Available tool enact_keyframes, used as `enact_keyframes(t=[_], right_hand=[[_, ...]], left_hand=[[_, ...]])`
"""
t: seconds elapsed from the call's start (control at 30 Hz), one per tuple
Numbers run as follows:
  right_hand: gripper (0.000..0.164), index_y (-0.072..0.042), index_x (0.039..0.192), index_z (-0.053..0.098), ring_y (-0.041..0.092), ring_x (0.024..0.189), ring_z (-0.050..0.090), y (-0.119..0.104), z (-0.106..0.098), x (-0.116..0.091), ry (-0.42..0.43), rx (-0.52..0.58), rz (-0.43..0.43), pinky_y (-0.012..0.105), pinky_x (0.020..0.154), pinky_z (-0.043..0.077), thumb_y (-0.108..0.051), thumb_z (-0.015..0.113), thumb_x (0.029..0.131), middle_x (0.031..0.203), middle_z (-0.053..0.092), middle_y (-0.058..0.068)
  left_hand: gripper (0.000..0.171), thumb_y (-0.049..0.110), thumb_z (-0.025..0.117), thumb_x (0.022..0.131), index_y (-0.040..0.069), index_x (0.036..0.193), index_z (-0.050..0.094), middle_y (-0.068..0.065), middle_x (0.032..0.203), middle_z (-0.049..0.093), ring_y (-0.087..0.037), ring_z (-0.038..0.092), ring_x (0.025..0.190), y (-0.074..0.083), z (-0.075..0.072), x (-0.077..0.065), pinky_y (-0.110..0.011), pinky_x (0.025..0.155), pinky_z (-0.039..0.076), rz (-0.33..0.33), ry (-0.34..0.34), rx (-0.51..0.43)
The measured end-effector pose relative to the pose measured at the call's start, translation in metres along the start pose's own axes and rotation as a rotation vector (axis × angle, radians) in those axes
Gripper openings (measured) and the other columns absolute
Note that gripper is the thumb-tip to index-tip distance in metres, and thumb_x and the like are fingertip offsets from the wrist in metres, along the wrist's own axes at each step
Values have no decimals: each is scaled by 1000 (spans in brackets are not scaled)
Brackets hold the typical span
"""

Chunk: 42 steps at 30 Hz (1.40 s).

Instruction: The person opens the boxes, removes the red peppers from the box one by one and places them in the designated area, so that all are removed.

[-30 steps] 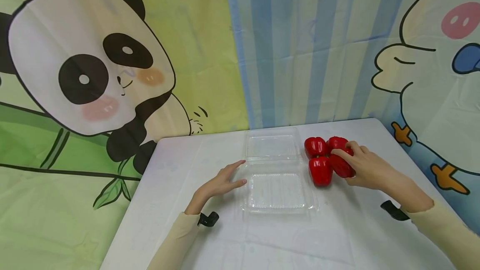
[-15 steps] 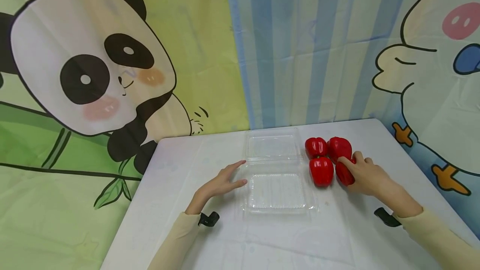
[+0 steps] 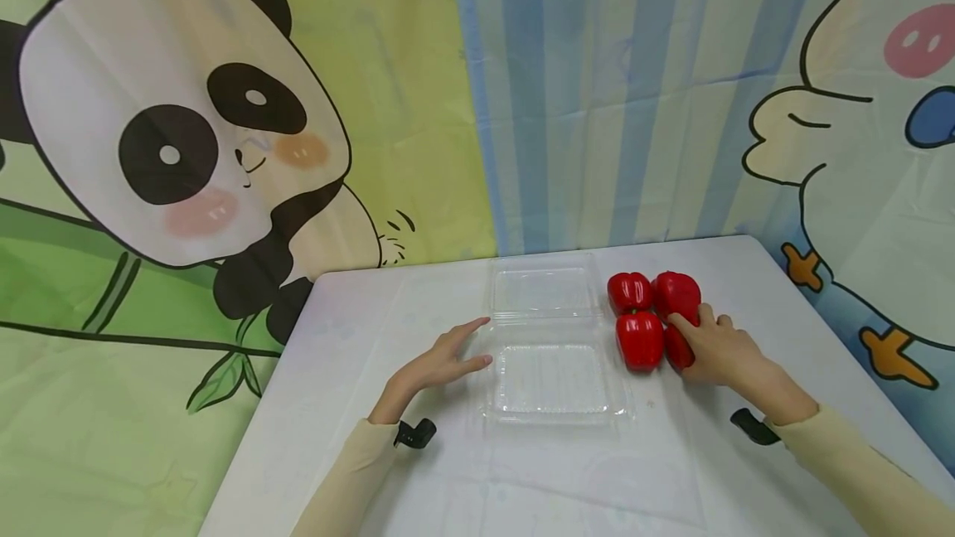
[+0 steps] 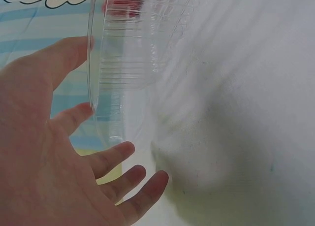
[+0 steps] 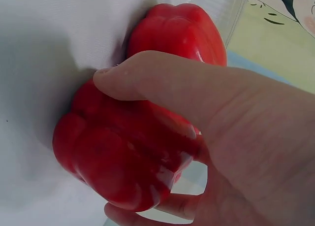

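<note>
My right hand [image 3: 719, 350] grips a red bell pepper [image 5: 128, 142], thumb on one side and fingers curled round the other. In the head view this pepper [image 3: 677, 348] is at the front right of a cluster, partly hidden by the hand. Beside it stands another red bell pepper [image 3: 639, 341], and two more, a left one [image 3: 629, 292] and a right one [image 3: 676, 297], are behind. A clear plastic clamshell box [image 3: 552, 419] lies unfolded left of the peppers. My left hand [image 3: 445, 359] has extended fingers at the box's left edge; in the left wrist view thumb and index fingertips touch its rim [image 4: 91, 53].
The white table [image 3: 418, 479] ends at its back edge against a cloth backdrop [image 3: 418, 106] with cartoon animals. The box's lid half [image 3: 542, 288] lies toward the back. A black wrist camera [image 3: 415, 435] sits on the left wrist, another [image 3: 753, 427] on the right.
My right hand has moved the held pepper a little toward me, away from the back right pepper, then slightly left beside the front one. The left hand has stayed in place.
</note>
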State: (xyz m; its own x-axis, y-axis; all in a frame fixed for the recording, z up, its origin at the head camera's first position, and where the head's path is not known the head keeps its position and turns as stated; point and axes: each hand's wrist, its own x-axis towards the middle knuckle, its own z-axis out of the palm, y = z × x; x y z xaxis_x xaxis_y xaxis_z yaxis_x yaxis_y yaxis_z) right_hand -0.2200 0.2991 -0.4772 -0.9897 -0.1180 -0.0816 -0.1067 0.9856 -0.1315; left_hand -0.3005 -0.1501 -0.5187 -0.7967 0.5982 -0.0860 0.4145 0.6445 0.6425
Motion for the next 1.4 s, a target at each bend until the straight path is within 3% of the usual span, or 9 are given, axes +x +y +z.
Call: enact_keyframes(t=[0.63,1.4], right_hand=[[95,-6,137,41,55,101,49,0,2,2,-4,9,14,59,68,57,-26,93,61,118,45,36],[102,-5,148,37,58,108,48,1,-3,0,-43,22,11,59,71,58,-28,92,64,129,43,37]], left_hand=[[76,49,61,97,24,160,27,-7,163,32,-33,27,152,-1,-1,0,-62,120,24,-10,-1,3],[78,51,60,97,22,160,26,-8,164,31,-35,27,152,0,-1,0,-63,120,24,1,0,-15]])
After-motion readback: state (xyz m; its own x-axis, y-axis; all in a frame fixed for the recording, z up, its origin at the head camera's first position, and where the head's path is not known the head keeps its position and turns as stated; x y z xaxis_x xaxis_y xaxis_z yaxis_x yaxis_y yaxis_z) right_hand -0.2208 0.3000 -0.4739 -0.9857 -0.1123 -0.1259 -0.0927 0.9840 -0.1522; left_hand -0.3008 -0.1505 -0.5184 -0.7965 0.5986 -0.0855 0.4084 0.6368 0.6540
